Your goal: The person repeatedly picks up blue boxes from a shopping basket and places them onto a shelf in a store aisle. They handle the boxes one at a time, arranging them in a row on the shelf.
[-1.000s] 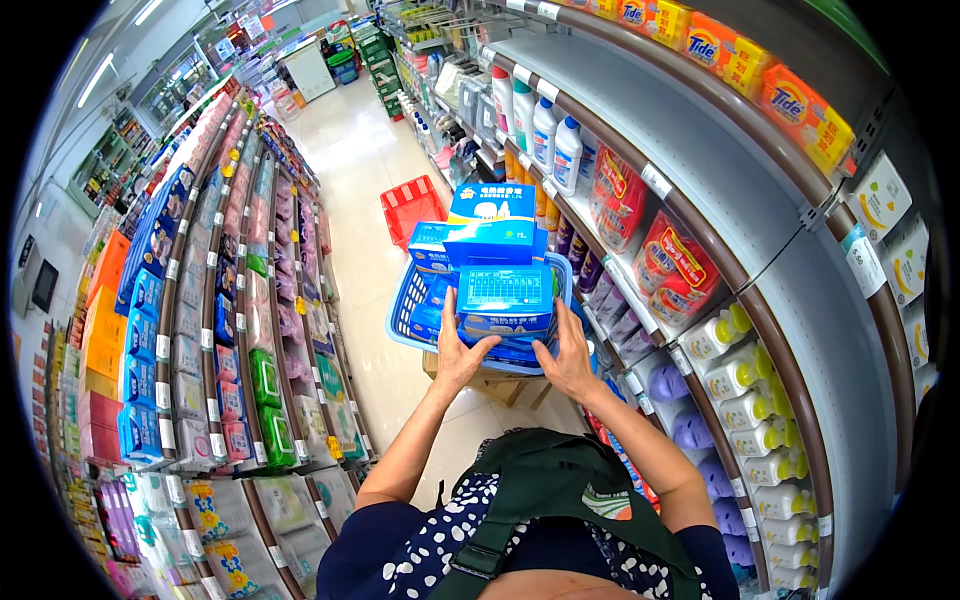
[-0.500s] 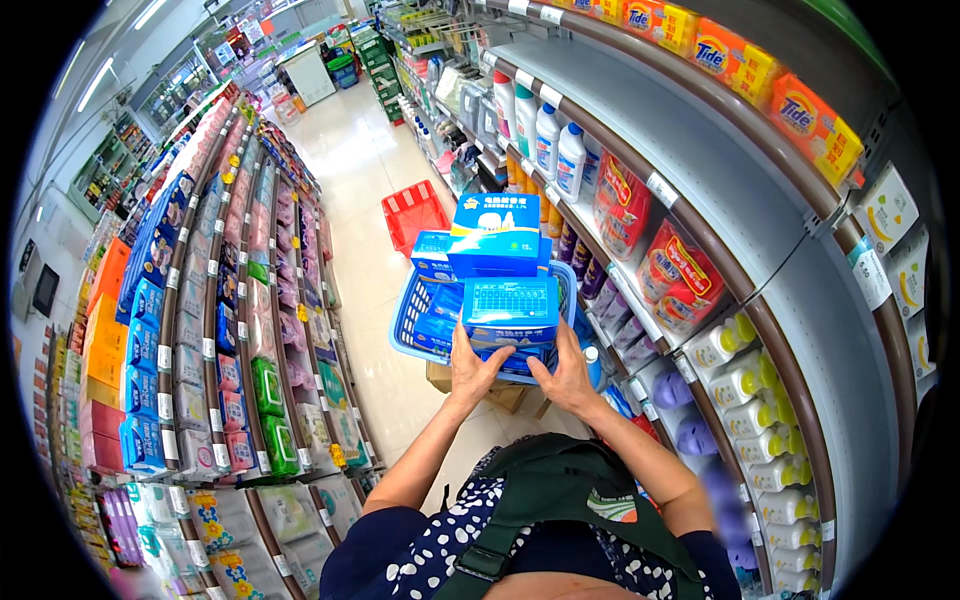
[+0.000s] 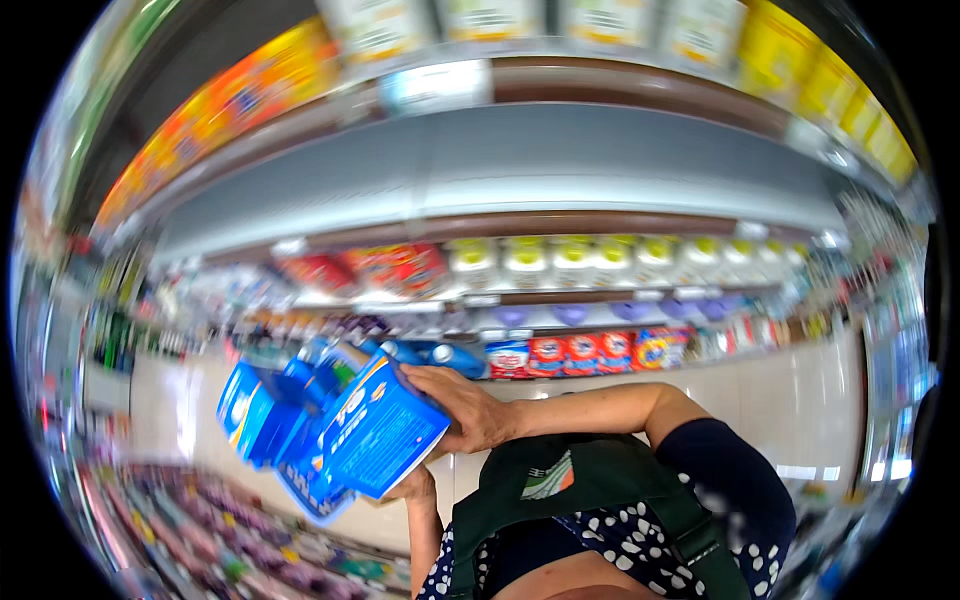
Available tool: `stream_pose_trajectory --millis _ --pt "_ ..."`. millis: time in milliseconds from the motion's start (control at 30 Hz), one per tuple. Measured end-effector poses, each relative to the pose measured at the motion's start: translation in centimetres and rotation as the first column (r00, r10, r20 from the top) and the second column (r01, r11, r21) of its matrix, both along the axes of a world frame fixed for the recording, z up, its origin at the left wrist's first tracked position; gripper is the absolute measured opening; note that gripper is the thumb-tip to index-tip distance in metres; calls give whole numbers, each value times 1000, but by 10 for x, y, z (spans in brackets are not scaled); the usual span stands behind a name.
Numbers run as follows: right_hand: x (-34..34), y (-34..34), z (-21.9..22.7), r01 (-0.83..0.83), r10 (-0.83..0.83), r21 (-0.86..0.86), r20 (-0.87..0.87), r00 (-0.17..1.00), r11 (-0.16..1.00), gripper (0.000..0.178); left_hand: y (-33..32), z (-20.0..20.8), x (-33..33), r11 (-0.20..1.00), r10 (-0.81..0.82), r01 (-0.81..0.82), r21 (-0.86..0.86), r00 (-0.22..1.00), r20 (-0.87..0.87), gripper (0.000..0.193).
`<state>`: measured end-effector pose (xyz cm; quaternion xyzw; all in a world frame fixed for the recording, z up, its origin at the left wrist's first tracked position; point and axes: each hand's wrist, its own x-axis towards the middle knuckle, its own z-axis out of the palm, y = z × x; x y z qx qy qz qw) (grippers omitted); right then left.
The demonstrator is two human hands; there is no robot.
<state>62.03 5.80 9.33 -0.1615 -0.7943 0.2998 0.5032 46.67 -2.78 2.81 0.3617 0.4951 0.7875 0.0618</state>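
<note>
Blue box (image 3: 388, 432): I see it tilted, left of lower centre.
Right hand (image 3: 468, 408): partly curled over the box's upper-right edge, holding it.
Left hand (image 3: 412, 485): by its lower edge, partly hidden; I can't tell its grip.

I count two hands: right hand (image 3: 468, 408), left hand (image 3: 413, 484). Blue boxes (image 3: 385, 428): at least two. Top-shelf white packs (image 3: 606, 22): four. Matching bottom-row red bags (image 3: 582, 354): three. Yellow-capped bottles (image 3: 525, 265): at least seven.

Left hand (image 3: 413, 486) partly hidden behind blue box (image 3: 385, 428); lower-left shelf goods (image 3: 200, 530) blurred.
</note>
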Motion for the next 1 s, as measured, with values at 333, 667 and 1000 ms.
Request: stream_pose_trajectory --millis 333,667,1000 --pt "274 -6 68 530 -515 203 -124 848 824 86 89 54 181 866 -338 420 -270 95 -937 69" --pt "519 -13 100 788 -905 527 -80 417 317 48 134 188 459 456 -783 837 -302 216 -584 86" --pt "668 -21 137 955 -965 148 -8 263 259 36 162 225 633 243 -940 840 -485 80 -332 48"
